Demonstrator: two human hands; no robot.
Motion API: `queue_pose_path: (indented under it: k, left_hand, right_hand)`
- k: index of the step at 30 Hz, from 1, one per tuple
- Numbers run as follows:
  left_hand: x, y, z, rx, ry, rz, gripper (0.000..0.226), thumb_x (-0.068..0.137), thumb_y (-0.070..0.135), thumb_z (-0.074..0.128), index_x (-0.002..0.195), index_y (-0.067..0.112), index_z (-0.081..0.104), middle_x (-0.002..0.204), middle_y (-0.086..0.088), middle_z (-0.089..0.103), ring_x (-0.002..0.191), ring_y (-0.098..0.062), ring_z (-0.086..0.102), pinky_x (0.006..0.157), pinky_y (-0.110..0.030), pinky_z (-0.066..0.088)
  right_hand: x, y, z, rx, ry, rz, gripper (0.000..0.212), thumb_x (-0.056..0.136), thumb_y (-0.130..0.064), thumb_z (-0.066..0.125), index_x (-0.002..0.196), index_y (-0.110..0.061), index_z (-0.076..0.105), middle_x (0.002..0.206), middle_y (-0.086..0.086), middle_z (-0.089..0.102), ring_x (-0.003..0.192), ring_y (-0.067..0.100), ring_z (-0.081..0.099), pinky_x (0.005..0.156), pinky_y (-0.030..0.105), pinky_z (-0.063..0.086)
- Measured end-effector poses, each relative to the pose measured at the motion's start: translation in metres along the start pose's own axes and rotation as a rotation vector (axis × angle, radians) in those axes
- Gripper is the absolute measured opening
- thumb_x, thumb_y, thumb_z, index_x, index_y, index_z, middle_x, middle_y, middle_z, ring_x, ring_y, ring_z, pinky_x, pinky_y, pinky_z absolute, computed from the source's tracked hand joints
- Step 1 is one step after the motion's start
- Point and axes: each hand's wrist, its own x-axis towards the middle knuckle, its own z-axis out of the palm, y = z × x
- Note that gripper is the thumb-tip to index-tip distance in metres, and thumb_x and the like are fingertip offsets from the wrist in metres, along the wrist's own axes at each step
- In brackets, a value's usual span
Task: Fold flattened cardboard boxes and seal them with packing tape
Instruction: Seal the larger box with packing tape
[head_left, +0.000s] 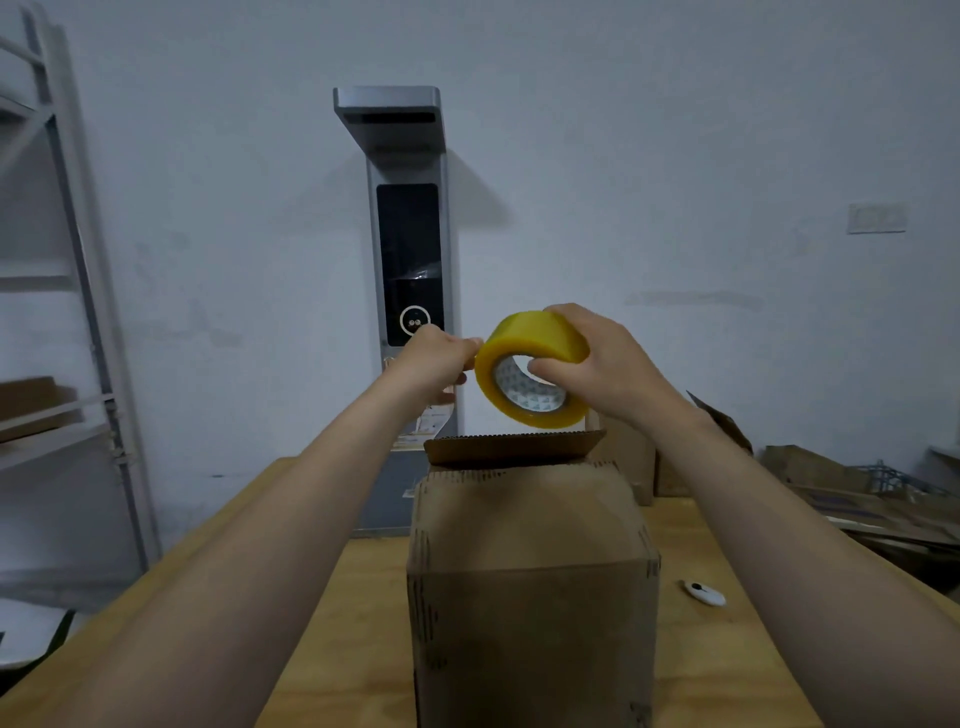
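1. A light brown wooden surface (727, 675) fills the bottom of the view.
2. A small white thing (704, 593) with a dark spot lies on the surface, on the right side.
3. A tall grey machine (408, 171) stands by the wall behind the surface. It has a long black screen (409, 234) with a little round ring (415, 320) low down on it.
4. A grey metal shelf rack (78, 260) stands at the left.
5. The wall (675, 130) is white. A pale switch plate (877, 218) sits on it at the right.
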Motion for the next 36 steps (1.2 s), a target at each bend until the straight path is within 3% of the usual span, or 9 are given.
queue_pose_path:
  k: [4,10,16,20,23,27,29,31,36]
  left_hand:
    - [0.01,-0.008,0.004,-0.022,-0.018,-0.112,0.023,0.094,0.03,0.072,0.092,0.007,0.07,0.081,-0.003,0.064,0.077,-0.016,0.06,0.075,-0.034,0.059]
    - [0.037,-0.028,0.015,0.053,0.005,-0.118,0.031,0.093,0.039,0.069,0.105,0.012,0.075,0.104,-0.007,0.073,0.096,-0.023,0.066,0.087,-0.04,0.056]
    - [0.048,-0.057,0.041,-0.129,-0.023,-0.247,0.035,0.102,0.029,0.06,0.129,0.006,0.06,0.092,0.0,0.077,0.086,-0.015,0.072,0.096,-0.043,0.054]
    - [0.043,-0.076,0.054,-0.294,-0.02,-0.361,0.023,0.105,0.019,0.053,0.122,0.007,0.062,0.104,-0.006,0.076,0.096,-0.021,0.073,0.057,-0.027,0.057]
    - [0.034,-0.082,0.064,-0.332,-0.051,-0.445,0.021,0.103,0.014,0.049,0.103,0.011,0.07,0.095,-0.004,0.074,0.099,-0.026,0.072,0.084,-0.034,0.055]
    - [0.028,-0.095,0.077,-0.359,0.0,-0.437,0.032,0.102,0.014,0.05,0.129,0.005,0.064,0.093,-0.004,0.075,0.083,-0.018,0.07,0.061,-0.029,0.047]
    - [0.025,-0.103,0.081,-0.367,0.017,-0.436,0.044,0.096,0.021,0.056,0.137,0.008,0.058,0.096,-0.003,0.078,0.093,-0.02,0.073,0.082,-0.036,0.052]
    - [0.041,-0.131,0.089,-0.371,0.027,-0.418,0.047,0.083,0.03,0.061,0.126,0.011,0.067,0.091,0.001,0.08,0.097,-0.02,0.073,0.107,-0.047,0.046]
    - [0.034,-0.13,0.091,-0.273,-0.013,-0.441,0.044,0.071,0.035,0.062,0.109,0.014,0.073,0.086,0.003,0.079,0.1,-0.021,0.07,0.11,-0.05,0.042]
  right_hand:
    - [0.011,0.01,-0.002,-0.038,-0.079,-0.049,0.062,0.088,-0.048,0.074,0.141,-0.031,0.047,0.124,-0.011,0.054,0.109,0.015,0.054,0.081,0.028,0.049]
    - [0.035,0.033,0.005,0.006,-0.086,-0.08,0.066,0.082,-0.046,0.081,0.14,-0.03,0.053,0.137,-0.006,0.058,0.117,0.016,0.053,0.089,0.03,0.045]
    - [0.046,0.061,0.024,0.024,-0.18,-0.055,0.058,0.087,-0.042,0.077,0.139,-0.026,0.056,0.13,-0.005,0.06,0.113,0.018,0.055,0.088,0.028,0.043]
    - [0.045,0.074,0.034,0.089,-0.23,-0.05,0.046,0.086,-0.042,0.078,0.128,-0.03,0.062,0.116,-0.01,0.065,0.104,0.012,0.059,0.082,0.025,0.047]
    - [0.039,0.081,0.039,0.096,-0.267,-0.021,0.041,0.085,-0.043,0.079,0.123,-0.032,0.068,0.108,-0.014,0.07,0.098,0.01,0.065,0.085,0.032,0.055]
    - [0.027,0.089,0.049,0.204,-0.284,0.057,0.04,0.085,-0.042,0.08,0.121,-0.028,0.07,0.097,-0.008,0.073,0.077,0.015,0.072,0.072,0.032,0.061]
    - [0.024,0.089,0.053,0.196,-0.274,0.071,0.048,0.084,-0.042,0.08,0.127,-0.026,0.067,0.102,-0.011,0.072,0.079,0.011,0.071,0.072,0.026,0.059]
    - [0.023,0.089,0.054,0.136,-0.28,0.057,0.052,0.084,-0.044,0.08,0.131,-0.027,0.065,0.109,-0.016,0.068,0.089,0.005,0.067,0.081,0.026,0.056]
    - [0.024,0.087,0.047,0.062,-0.305,0.037,0.058,0.085,-0.048,0.077,0.136,-0.026,0.062,0.128,-0.011,0.064,0.114,0.01,0.059,0.097,0.03,0.051]
